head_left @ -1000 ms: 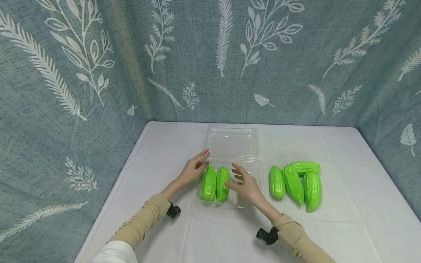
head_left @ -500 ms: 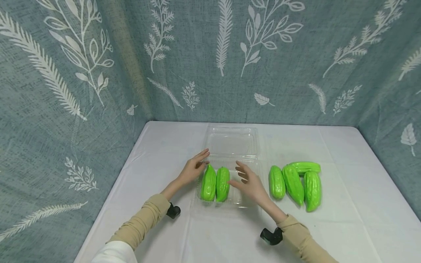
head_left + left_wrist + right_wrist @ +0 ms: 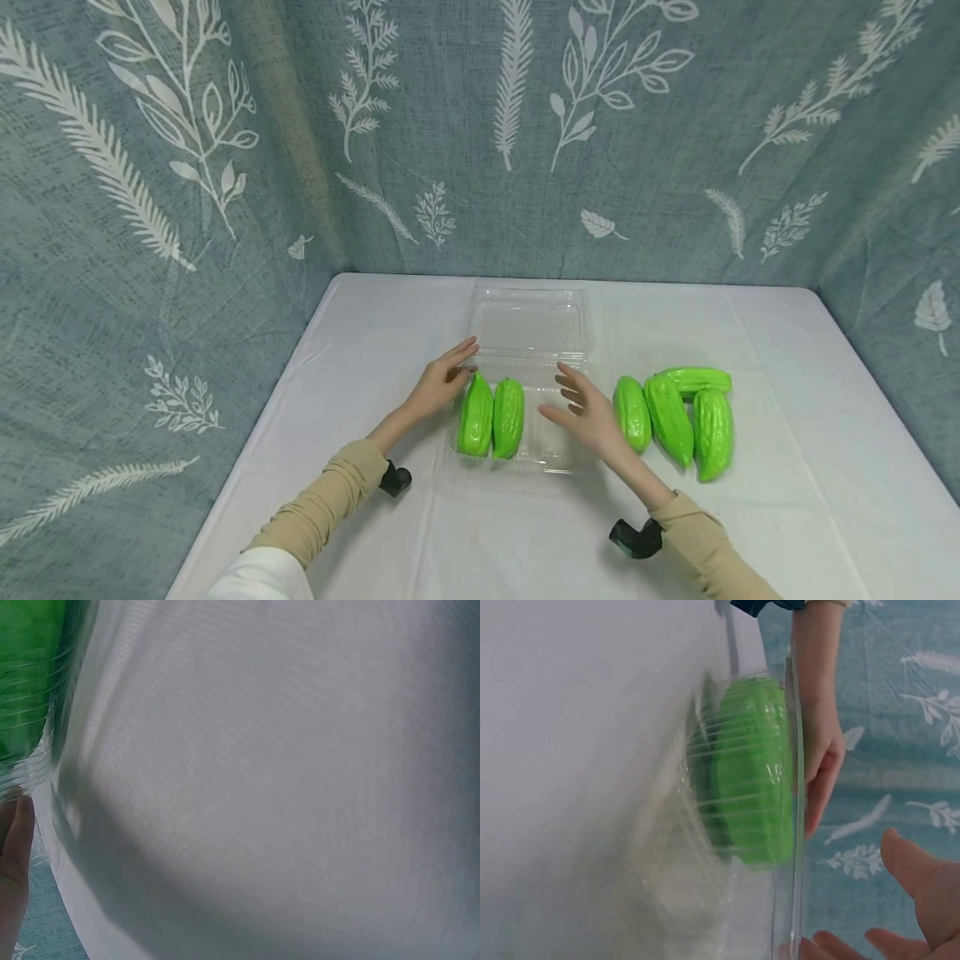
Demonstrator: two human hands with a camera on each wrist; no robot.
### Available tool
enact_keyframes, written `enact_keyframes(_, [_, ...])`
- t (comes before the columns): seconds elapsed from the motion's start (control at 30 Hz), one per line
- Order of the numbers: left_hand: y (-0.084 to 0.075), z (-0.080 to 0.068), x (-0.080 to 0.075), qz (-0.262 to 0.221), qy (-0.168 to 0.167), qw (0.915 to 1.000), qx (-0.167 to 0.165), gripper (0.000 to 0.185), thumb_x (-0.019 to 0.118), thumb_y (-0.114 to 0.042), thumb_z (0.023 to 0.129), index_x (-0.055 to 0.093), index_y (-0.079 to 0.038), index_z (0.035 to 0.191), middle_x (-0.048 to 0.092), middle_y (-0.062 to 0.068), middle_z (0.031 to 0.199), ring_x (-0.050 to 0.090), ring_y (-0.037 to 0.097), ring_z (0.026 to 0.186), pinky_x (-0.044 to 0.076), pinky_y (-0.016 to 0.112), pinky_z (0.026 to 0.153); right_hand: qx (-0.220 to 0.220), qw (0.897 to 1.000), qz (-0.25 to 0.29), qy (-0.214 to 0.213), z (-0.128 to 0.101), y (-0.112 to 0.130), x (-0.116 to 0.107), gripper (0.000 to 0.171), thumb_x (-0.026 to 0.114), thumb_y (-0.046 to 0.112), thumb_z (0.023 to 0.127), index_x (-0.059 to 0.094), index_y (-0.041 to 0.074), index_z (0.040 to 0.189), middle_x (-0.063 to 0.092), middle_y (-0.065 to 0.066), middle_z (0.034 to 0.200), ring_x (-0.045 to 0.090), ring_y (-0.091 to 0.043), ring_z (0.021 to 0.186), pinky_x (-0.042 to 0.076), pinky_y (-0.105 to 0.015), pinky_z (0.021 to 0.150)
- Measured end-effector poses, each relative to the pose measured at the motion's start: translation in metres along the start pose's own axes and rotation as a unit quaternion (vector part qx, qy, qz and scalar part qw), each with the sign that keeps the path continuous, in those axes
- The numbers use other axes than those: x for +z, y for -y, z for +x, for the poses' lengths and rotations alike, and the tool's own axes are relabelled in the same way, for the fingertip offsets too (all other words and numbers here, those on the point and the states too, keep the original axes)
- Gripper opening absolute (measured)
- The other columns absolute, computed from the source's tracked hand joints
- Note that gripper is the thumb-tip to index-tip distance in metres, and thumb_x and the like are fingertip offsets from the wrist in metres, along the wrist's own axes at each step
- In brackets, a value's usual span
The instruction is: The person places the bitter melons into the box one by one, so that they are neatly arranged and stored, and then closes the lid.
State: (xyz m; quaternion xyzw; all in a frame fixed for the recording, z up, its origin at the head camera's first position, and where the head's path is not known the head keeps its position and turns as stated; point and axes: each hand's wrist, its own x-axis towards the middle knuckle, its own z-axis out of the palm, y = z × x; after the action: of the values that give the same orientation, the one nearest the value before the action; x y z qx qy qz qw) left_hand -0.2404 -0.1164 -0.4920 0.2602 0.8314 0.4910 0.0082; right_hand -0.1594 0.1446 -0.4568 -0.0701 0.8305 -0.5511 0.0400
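Observation:
A clear plastic clamshell box (image 3: 558, 454) lies open on the white table, its lid (image 3: 528, 321) folded back. Two green bitter gourds (image 3: 492, 415) lie side by side in the left part of its tray. My left hand (image 3: 452, 373) rests with straight fingers against the tray's left rim, beside the gourds. My right hand (image 3: 572, 402) hovers open and empty over the tray's right part, close to several loose gourds (image 3: 671, 417) on the cloth. In the right wrist view the boxed gourds (image 3: 754, 780) show through the plastic, with the left hand (image 3: 821, 750) behind them.
The white tablecloth (image 3: 787, 467) covers the table; blue-grey curtains with leaf prints (image 3: 187, 208) close it in at the back and both sides. The left wrist view shows mostly the cloth (image 3: 285, 772) and a bit of gourd (image 3: 22, 675) behind plastic.
My right hand has drifted right, from beside the two boxed gourds toward the loose gourds. The left hand has stayed at the rim.

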Motion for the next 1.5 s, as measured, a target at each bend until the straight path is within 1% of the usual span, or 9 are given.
enact_keyframes(0.1, [0.000,0.000,0.000,0.001,0.001,1.0000,-0.003,0.045,0.046,0.008,0.093,0.040,0.011,0.138,0.031,0.024,0.151,0.061,0.036,0.112,0.050,0.042,0.098,-0.003,1.000,0.007,-0.005,0.000,-0.001,-0.004,0.072,0.068,0.015,0.086,0.031,0.001,0.146,0.042,-0.028,0.143,0.044,-0.046,0.129,0.040,-0.052,0.108])
enact_keyframes(0.37, [0.001,0.000,-0.001,-0.003,0.003,1.0000,0.000,0.045,0.046,0.008,0.093,0.040,0.011,0.138,0.031,0.025,0.151,0.061,0.037,0.112,0.050,0.043,0.098,0.001,1.000,0.003,-0.008,-0.004,0.004,-0.014,0.073,0.067,0.018,0.088,0.028,0.002,0.147,0.039,-0.027,0.145,0.041,-0.045,0.131,0.038,-0.052,0.110])
enact_keyframes(0.53, [0.000,-0.001,-0.001,0.003,0.002,1.0000,0.003,0.045,0.047,0.008,0.093,0.040,0.011,0.137,0.032,0.025,0.150,0.061,0.037,0.112,0.051,0.043,0.097,0.002,1.000,0.001,-0.015,-0.003,0.005,-0.019,0.073,0.068,0.018,0.087,0.028,0.003,0.147,0.040,-0.027,0.144,0.041,-0.044,0.132,0.039,-0.050,0.110])
enact_keyframes(0.73, [0.000,0.000,0.000,0.006,0.002,1.0000,-0.005,0.045,0.046,0.008,0.093,0.040,0.010,0.138,0.031,0.024,0.151,0.061,0.036,0.112,0.049,0.044,0.099,0.017,1.000,0.004,-0.021,-0.005,0.002,-0.026,0.075,0.067,0.021,0.088,0.027,0.005,0.148,0.038,-0.024,0.146,0.039,-0.041,0.134,0.038,-0.050,0.111])
enact_keyframes(0.9, [0.001,0.000,0.001,0.001,-0.001,1.0000,-0.004,0.045,0.045,0.008,0.093,0.040,0.010,0.138,0.031,0.024,0.151,0.061,0.037,0.112,0.049,0.046,0.100,0.030,0.999,0.004,-0.027,-0.008,0.001,-0.033,0.075,0.067,0.025,0.089,0.027,0.007,0.149,0.038,-0.023,0.147,0.039,-0.040,0.135,0.040,-0.049,0.110])
enact_keyframes(1.1, [0.002,0.000,0.001,-0.001,-0.003,1.0000,-0.006,0.045,0.046,0.008,0.093,0.040,0.010,0.138,0.031,0.023,0.151,0.061,0.036,0.112,0.049,0.045,0.100,0.032,0.999,0.004,-0.040,-0.010,-0.001,-0.042,0.074,0.066,0.024,0.089,0.026,0.006,0.149,0.038,-0.024,0.147,0.040,-0.041,0.134,0.040,-0.049,0.110])
enact_keyframes(1.33, [0.000,0.000,0.001,0.000,-0.003,1.0000,-0.004,0.045,0.046,0.008,0.093,0.040,0.010,0.138,0.032,0.023,0.151,0.061,0.036,0.112,0.049,0.044,0.100,0.031,0.998,0.003,-0.052,-0.014,-0.003,-0.053,0.073,0.064,0.022,0.091,0.024,0.005,0.150,0.037,-0.026,0.147,0.039,-0.043,0.134,0.042,-0.049,0.107])
enact_keyframes(1.5, [0.001,0.000,0.000,-0.002,-0.001,1.0000,-0.006,0.045,0.045,0.008,0.093,0.040,0.010,0.138,0.031,0.022,0.151,0.061,0.036,0.112,0.049,0.043,0.100,0.038,0.998,0.011,-0.055,-0.018,-0.002,-0.062,0.074,0.063,0.022,0.092,0.022,0.006,0.150,0.036,-0.025,0.147,0.037,-0.042,0.135,0.041,-0.049,0.109])
